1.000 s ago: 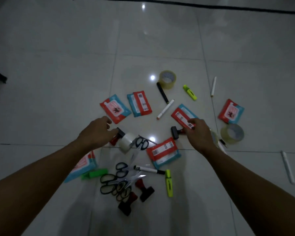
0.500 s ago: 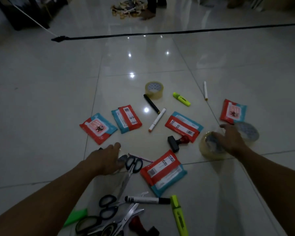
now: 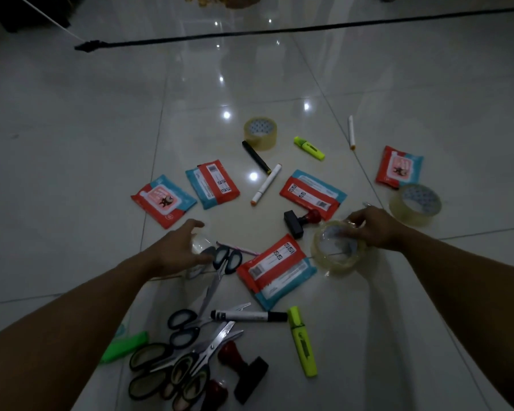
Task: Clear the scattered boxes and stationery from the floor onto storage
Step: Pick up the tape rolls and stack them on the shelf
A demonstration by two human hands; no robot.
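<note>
Right hand (image 3: pixel 373 229): grip closed on the rim of a clear tape roll (image 3: pixel 337 247), raised just above the floor (image 3: pixel 72 143). Left hand (image 3: pixel 177 250): fingers spread over a small clear roll (image 3: pixel 201 247), largely hidden; whether it grasps cannot be told. Red-and-blue packets (image 3: pixel 275 269), scissors (image 3: pixel 220 271) and markers (image 3: pixel 250 315) lie scattered between. Glossy white tile, dim room, black cable (image 3: pixel 279 31) beyond.

The floor (image 3: pixel 101 143) was glossy pale tile, mirroring lights. 3 tape rolls (image 3: pixel 337 252) looked clear, shiny plastic. The red-and-teal packets (image 3: pixel 275 269) had smooth, slightly glossy wrappers. Scissors (image 3: pixel 211 287) showed bright metal blades and dark plastic handles. Highlighters (image 3: pixel 303 342) were smooth plastic.
</note>
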